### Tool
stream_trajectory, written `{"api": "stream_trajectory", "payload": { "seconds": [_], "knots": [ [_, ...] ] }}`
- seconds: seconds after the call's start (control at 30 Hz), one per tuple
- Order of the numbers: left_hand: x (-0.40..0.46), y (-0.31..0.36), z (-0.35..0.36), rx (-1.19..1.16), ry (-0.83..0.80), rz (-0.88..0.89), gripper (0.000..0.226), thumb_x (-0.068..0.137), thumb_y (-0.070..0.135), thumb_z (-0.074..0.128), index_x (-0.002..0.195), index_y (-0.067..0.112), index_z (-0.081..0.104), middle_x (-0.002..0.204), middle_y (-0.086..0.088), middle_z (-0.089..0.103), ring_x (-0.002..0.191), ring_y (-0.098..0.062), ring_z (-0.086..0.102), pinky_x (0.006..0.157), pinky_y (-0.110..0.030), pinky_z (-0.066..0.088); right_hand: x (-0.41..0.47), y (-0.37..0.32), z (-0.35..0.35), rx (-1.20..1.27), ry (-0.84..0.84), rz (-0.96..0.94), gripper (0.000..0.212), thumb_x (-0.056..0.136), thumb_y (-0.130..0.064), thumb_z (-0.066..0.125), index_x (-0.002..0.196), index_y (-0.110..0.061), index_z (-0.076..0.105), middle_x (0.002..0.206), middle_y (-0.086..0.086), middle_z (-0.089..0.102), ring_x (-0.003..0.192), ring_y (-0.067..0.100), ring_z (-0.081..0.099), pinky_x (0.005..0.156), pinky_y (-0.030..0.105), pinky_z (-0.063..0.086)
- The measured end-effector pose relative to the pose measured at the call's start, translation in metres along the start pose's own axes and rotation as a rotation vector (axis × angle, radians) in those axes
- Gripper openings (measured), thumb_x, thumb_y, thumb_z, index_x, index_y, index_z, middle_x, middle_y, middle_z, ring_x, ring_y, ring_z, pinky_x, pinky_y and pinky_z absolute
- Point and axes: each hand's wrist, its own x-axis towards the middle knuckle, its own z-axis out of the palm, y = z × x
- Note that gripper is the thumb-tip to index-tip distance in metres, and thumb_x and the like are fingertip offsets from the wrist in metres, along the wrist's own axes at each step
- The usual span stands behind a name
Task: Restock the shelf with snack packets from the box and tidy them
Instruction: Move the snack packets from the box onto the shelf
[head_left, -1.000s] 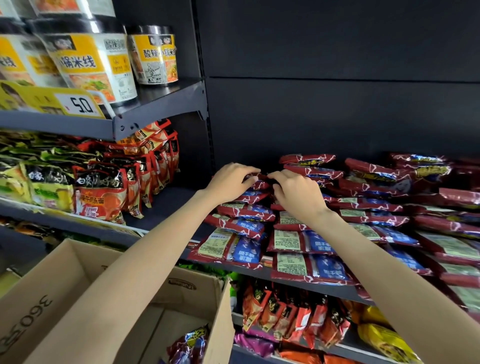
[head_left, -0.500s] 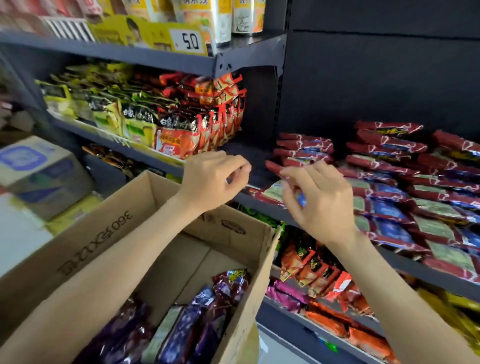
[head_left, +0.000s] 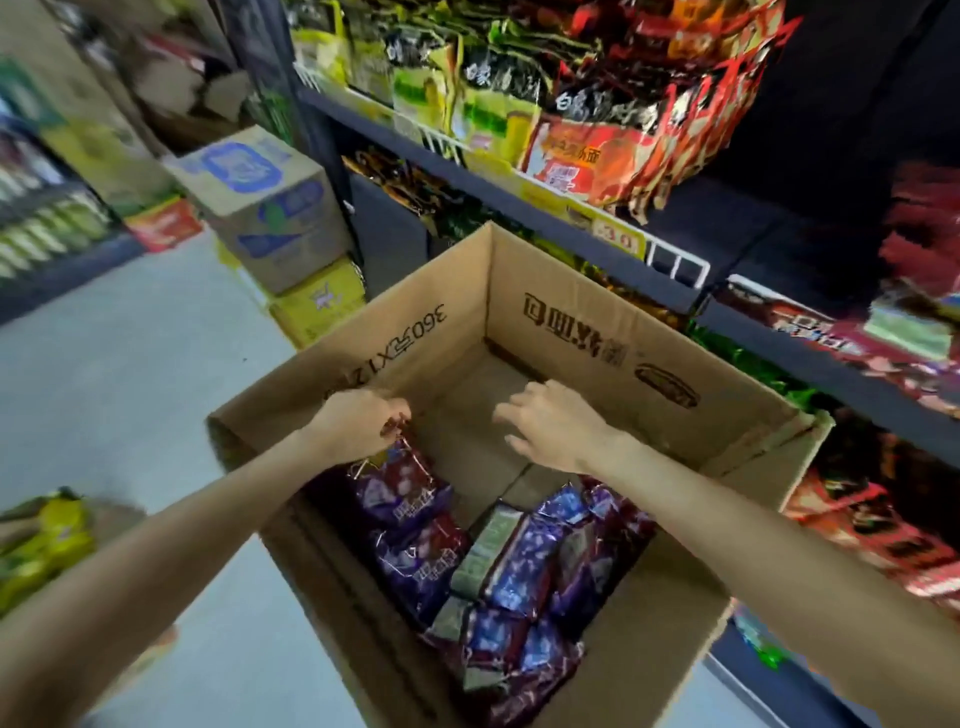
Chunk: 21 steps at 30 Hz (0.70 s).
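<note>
An open cardboard box (head_left: 561, 306) stands in front of the shelves, its near half filled with several red and blue snack packets (head_left: 519, 577). My left hand (head_left: 358, 421) is inside the box by its left wall and pinches the top edge of one packet (head_left: 400, 488). My right hand (head_left: 550, 421) hovers over the bare far part of the box floor, fingers spread and holding nothing. The shelf with matching red and blue packets (head_left: 883, 332) is at the right edge, blurred.
Dark shelves (head_left: 519, 200) with green and red noodle bags run behind the box. Stacked cartons (head_left: 270, 208) stand on the grey floor to the left. Yellow-green packets (head_left: 47, 540) lie at the left edge. Lower shelves at right hold red packets (head_left: 883, 525).
Both hands left the shelf packets and came down into the box. The view swung down and left. My left hand took hold of a packet's edge.
</note>
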Motion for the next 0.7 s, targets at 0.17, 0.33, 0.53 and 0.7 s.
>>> {"api": "stream_trajectory", "payload": {
  "seconds": [0.17,0.33,0.53,0.7],
  "knots": [
    [0.019,-0.035,0.042,0.196,-0.218,-0.055,0.069,0.092,0.041,0.051,0.148,0.014,0.021,0.144,-0.007,0.040,0.128,-0.025,0.043,0.100,-0.037,0.043,0.074,-0.032,0.058,0.192,-0.025,0.101,0.040,0.094,-0.036,0.051,0.131,-0.019,0.047,0.121,0.004,0.061,0.114,0.024,0.053,0.096,0.038,0.039],
    [0.031,-0.041,0.069,0.155,-0.297,-0.034,0.075,0.090,0.039,0.057,0.146,0.010,0.016,0.138,-0.012,0.039,0.121,-0.027,0.046,0.097,-0.040,0.046,0.118,-0.069,0.106,0.482,-0.107,0.234,0.061,0.089,-0.039,0.061,0.140,-0.015,0.038,0.133,0.009,0.053,0.122,0.027,0.048,0.104,0.040,0.037],
    [0.040,-0.046,0.082,0.025,-0.286,-0.039,0.076,0.090,0.018,0.059,0.148,0.010,0.011,0.140,-0.017,0.033,0.124,-0.031,0.042,0.101,-0.040,0.042,0.143,-0.091,0.142,0.775,-0.142,0.410,0.080,0.081,-0.024,0.071,0.144,-0.018,0.022,0.133,0.015,0.050,0.121,0.032,0.048,0.098,0.046,0.042],
    [0.045,-0.050,0.085,0.107,-0.316,-0.003,0.064,0.094,0.013,0.052,0.148,0.009,0.018,0.137,-0.018,0.040,0.125,-0.031,0.041,0.104,-0.039,0.039,0.145,-0.088,0.146,0.916,-0.153,0.441,0.072,0.083,-0.027,0.070,0.140,-0.022,0.027,0.126,0.013,0.054,0.114,0.030,0.053,0.093,0.047,0.047]
  ]
}}
